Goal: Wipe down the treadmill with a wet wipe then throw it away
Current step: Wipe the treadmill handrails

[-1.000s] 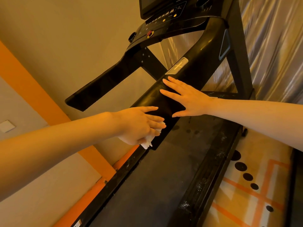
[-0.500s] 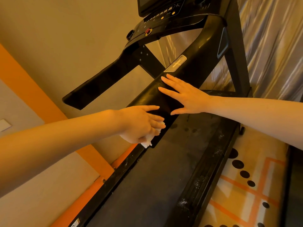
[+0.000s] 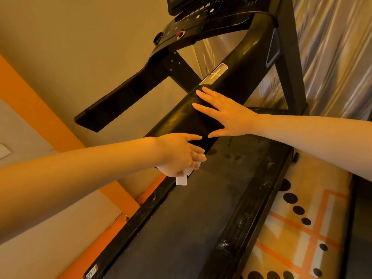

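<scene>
A black treadmill [image 3: 201, 228] fills the view, its dark belt running from the bottom up to the console [image 3: 193, 19]. My left hand [image 3: 179, 154] grips a white wet wipe [image 3: 182, 179] against the near end of the right handrail [image 3: 181, 121]; a corner of the wipe hangs below my fingers. My right hand [image 3: 223, 115] lies flat on the same handrail a little further up, fingers straight and spread, just below a silver sensor plate [image 3: 214, 74].
The left handrail [image 3: 120, 101] sticks out over the beige wall. An orange stripe [image 3: 38, 109] runs along the wall and floor at left. A patterned mat [image 3: 298, 224] with black dots lies right of the deck. Pale curtains [image 3: 338, 57] hang behind the upright.
Both hands stay almost where they were on the handrail. The view has shifted slightly, and my left hand with the wipe has barely moved at the rail's end.
</scene>
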Available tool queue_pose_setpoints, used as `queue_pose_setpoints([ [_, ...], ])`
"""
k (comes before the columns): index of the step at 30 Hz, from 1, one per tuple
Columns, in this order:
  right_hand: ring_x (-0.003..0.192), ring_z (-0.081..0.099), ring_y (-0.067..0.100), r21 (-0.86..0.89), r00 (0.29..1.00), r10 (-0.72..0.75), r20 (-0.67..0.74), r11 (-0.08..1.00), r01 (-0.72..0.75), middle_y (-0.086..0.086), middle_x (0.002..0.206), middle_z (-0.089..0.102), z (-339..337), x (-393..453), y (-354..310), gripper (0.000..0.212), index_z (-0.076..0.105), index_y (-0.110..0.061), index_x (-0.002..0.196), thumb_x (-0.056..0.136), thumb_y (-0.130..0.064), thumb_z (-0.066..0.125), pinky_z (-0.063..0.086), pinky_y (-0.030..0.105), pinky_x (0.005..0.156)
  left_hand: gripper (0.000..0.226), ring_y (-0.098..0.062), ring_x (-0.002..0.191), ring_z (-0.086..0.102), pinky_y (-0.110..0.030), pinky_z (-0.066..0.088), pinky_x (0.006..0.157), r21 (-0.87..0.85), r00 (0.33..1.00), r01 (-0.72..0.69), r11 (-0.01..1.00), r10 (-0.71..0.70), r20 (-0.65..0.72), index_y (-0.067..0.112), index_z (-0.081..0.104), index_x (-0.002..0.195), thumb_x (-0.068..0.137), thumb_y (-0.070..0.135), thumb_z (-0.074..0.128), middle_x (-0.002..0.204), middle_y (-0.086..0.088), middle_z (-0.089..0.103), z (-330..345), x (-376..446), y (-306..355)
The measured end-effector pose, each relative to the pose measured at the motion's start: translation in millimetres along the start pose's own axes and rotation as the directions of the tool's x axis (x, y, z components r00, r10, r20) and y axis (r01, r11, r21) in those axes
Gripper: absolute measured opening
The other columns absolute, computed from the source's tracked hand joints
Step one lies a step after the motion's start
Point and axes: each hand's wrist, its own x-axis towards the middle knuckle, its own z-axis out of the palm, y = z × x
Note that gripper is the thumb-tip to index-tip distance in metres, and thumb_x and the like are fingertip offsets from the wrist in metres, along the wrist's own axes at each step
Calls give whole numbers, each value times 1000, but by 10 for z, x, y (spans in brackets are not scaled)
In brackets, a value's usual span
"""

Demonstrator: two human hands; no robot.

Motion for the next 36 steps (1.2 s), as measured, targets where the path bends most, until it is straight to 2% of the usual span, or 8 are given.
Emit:
queue_pose_setpoints([
  [10, 150, 2, 31, 10, 1000, 3, -15, 1000, -3, 13, 163, 9, -9, -11, -13, 92, 21, -19, 155, 84, -56, 65, 17, 45, 116, 48, -17, 151, -3, -45, -17, 116, -48, 995, 68, 997, -71, -70, 30, 34, 150, 103, 40, 34, 164, 4, 11, 99, -298, 6],
  [13, 150, 4, 31, 10, 1000, 11, -12, 1000, -11, 12, 163, 11, -27, -12, -25, 93, 22, -20, 154, 82, -54, 69, 17, 45, 115, 48, -17, 151, -1, -44, -17, 115, -91, 975, 114, 989, -129, -179, 29, 37, 149, 102, 42, 38, 163, 4, 14, 170, -485, 23],
  [16, 150, 5, 31, -4, 1000, 10, -5, 1000, -10, 13, 162, 11, -47, -9, -45, 94, 23, -19, 154, 81, -54, 70, 14, 44, 115, 46, -21, 147, 24, -45, 4, 119, -99, 864, 133, 986, -164, -476, 25, 56, 137, 93, 41, 59, 154, -1, 38, 326, -649, 43],
  [20, 150, 5, 32, -125, 997, -65, 40, 990, 70, 14, 162, 10, -88, 28, -47, 91, 16, -16, 155, 87, -61, 58, 16, 48, 119, 49, -21, 149, 18, -42, 14, 121, -235, 739, 250, 939, -342, -581, 23, 47, 144, 97, 37, 53, 158, -2, 31, 637, -778, 178],
  [23, 150, 6, 29, -141, 986, -161, 47, 976, 166, 12, 162, 11, -84, 83, -134, 83, 15, -15, 155, 92, -61, 44, 13, 48, 120, 50, -24, 149, 19, -43, 25, 119, -398, 577, 326, 858, -514, -635, 19, 42, 146, 99, 33, 50, 158, -5, 29, 801, -746, 389],
  [27, 150, 8, 29, -104, 986, -162, -32, 982, 158, 11, 161, 13, 33, 138, -399, 81, 15, -15, 154, 92, -62, 39, 10, 47, 120, 49, -28, 145, 29, -46, 31, 116, -617, 252, 401, 677, -730, -636, 16, 39, 144, 100, 33, 53, 154, -10, 36, 920, -524, 717],
  [32, 149, 10, 30, -101, 961, -255, -104, 964, 245, 13, 159, 16, 83, 202, -598, 75, 23, -18, 151, 92, -59, 41, 4, 46, 121, 55, -28, 145, 28, -48, 35, 113, -866, -117, 358, 348, -904, -412, 13, 32, 145, 98, 28, 55, 156, -10, 25, 891, -159, 1090],
  [36, 148, 9, 29, -144, 935, -343, -87, 933, 329, 12, 158, 18, 110, 247, -746, 72, 24, -19, 150, 92, -59, 40, 4, 49, 119, 58, -30, 139, 37, -46, 46, 105, -982, -332, 121, 143, -927, -176, 17, 22, 149, 98, 22, 49, 160, -4, 12, 736, 146, 1205],
])
